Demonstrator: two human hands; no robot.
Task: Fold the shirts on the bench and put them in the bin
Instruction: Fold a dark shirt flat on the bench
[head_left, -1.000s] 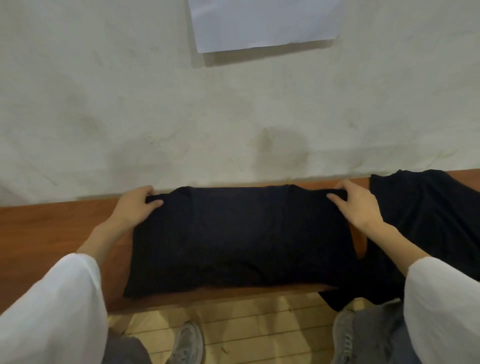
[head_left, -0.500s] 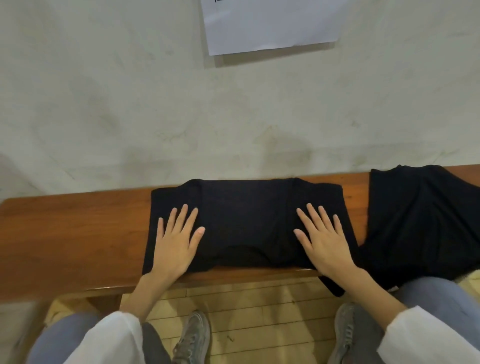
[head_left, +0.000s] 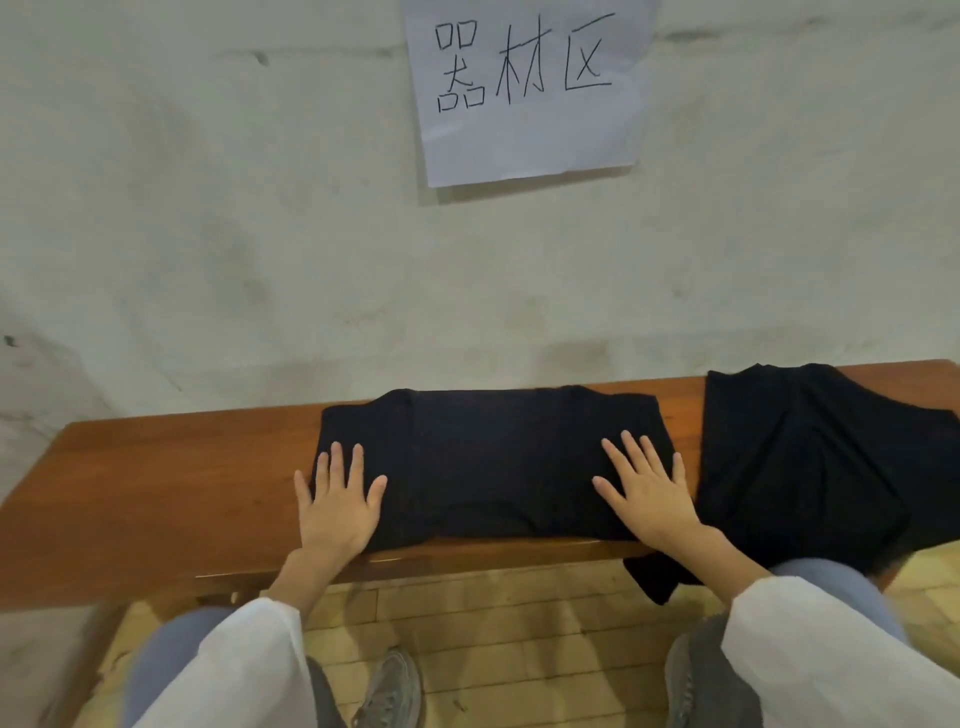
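Flat and gripping nothing: both your hands, fingers straight and spread.
- Wooden bench (head_left: 156, 493): set against the wall.
- Your left hand (head_left: 337, 504): pressing the left end of the folded black shirt (head_left: 493, 457), which lies mid-bench.
- Paper sign (head_left: 524, 88): handwritten, on the wall above.
- Your right hand (head_left: 647, 493): pressing the shirt's right end.
- Second black shirt (head_left: 800, 457): just beside, spread loosely, near edge hanging past the bench front.
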